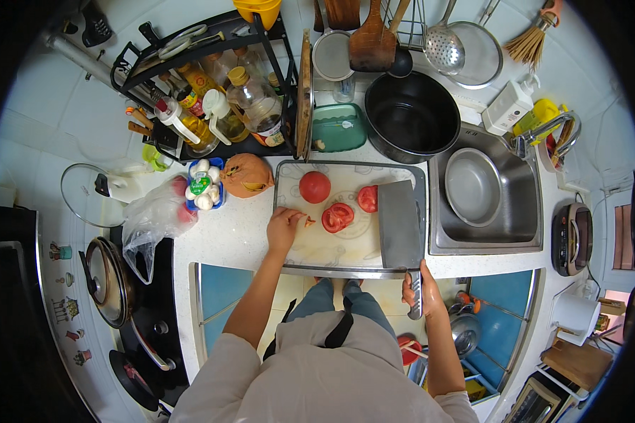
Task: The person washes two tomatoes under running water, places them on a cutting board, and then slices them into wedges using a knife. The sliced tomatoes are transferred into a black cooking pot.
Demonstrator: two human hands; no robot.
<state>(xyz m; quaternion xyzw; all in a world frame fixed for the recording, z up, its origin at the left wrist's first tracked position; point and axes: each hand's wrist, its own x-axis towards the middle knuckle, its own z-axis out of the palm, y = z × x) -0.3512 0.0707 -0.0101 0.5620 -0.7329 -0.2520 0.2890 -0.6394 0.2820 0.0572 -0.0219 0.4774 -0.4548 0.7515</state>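
Note:
My right hand (428,293) grips the handle of a cleaver (401,224). The broad blade is over the right side of the cutting board (317,251), hiding part of a tomato half (368,199). Another cut tomato half (337,218) lies face up near the board's middle, with a notch in its flesh. Behind it sits a whole tomato (315,187). At the board's left edge, my left hand (282,230) has its fingertips drawn together beside a small tomato scrap (309,221). Whether they touch the scrap is unclear.
Right of the board is a steel sink (518,232) with a metal basin (473,187). A black pot (413,116) and a green tray (339,128) stand behind. Packed white mushrooms (203,198), an orange bag (247,175) and a plastic bag (156,219) lie left, near the stove (156,296).

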